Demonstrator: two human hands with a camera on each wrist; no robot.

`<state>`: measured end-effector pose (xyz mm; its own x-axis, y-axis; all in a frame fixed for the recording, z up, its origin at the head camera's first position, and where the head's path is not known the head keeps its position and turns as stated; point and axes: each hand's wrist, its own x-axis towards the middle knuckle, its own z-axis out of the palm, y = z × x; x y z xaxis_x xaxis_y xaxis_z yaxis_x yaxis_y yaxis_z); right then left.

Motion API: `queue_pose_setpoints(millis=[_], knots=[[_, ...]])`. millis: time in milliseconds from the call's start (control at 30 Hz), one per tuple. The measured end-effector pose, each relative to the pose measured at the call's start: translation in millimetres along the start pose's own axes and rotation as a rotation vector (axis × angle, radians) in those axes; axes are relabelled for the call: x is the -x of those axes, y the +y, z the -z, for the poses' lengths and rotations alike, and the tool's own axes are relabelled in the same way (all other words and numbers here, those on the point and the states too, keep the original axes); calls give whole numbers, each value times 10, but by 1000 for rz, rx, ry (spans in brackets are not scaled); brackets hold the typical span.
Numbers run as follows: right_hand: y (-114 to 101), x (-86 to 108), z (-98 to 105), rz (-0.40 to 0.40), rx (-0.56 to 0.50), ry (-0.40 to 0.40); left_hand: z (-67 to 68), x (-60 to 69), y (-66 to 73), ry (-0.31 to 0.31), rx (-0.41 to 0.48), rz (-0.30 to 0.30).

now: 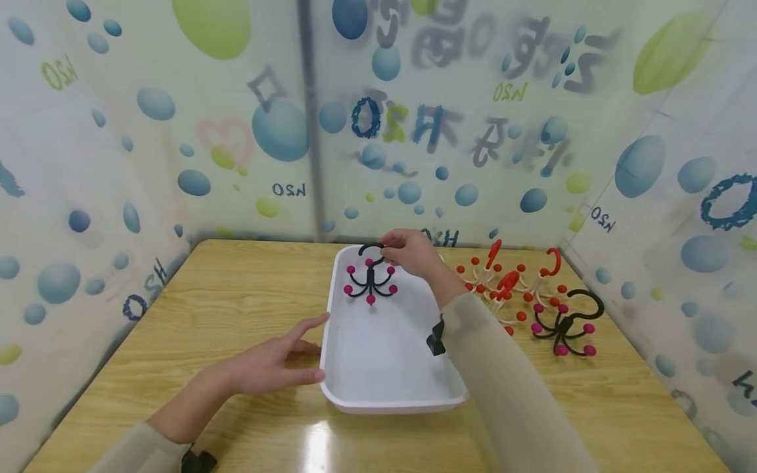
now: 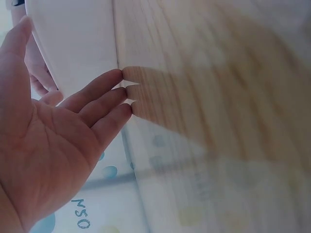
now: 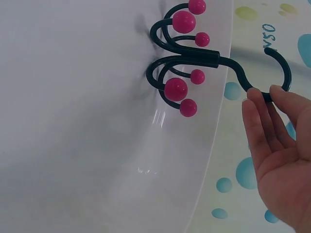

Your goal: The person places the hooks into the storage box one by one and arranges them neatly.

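A black multi-arm hook with pink ball tips (image 1: 370, 281) is at the far end of a white tray (image 1: 387, 355). My right hand (image 1: 411, 253) pinches its curved top between thumb and fingers; the right wrist view shows the black hook (image 3: 199, 57) with its arms over the tray floor and its top beyond the rim. Whether the arms touch the floor I cannot tell. My left hand (image 1: 275, 364) touches the tray's left side with fingers spread and fairly straight; the left wrist view shows the palm of this left hand (image 2: 53, 141) and fingertips by the tray wall.
Right of the tray lie several red-and-cream hooks with red balls (image 1: 505, 286) and another black hook with pink balls (image 1: 564, 325). They rest on a wooden table (image 1: 248, 295). Patterned curtain-like walls (image 1: 236, 164) enclose the table at the back and both sides.
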<state>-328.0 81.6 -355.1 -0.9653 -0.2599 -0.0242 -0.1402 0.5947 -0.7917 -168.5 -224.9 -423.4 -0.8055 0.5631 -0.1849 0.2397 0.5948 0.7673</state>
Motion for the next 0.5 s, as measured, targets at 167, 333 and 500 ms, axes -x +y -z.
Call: queue_pose_setpoints(millis=[167, 333, 500], knots=[[3, -2, 8, -8, -15, -1, 2, -7, 10, 3, -4, 19], [15, 8, 13, -1, -3, 5, 3, -9, 10, 1, -5, 11], [20, 73, 80, 17, 20, 0, 8, 1, 8, 4, -22, -4]])
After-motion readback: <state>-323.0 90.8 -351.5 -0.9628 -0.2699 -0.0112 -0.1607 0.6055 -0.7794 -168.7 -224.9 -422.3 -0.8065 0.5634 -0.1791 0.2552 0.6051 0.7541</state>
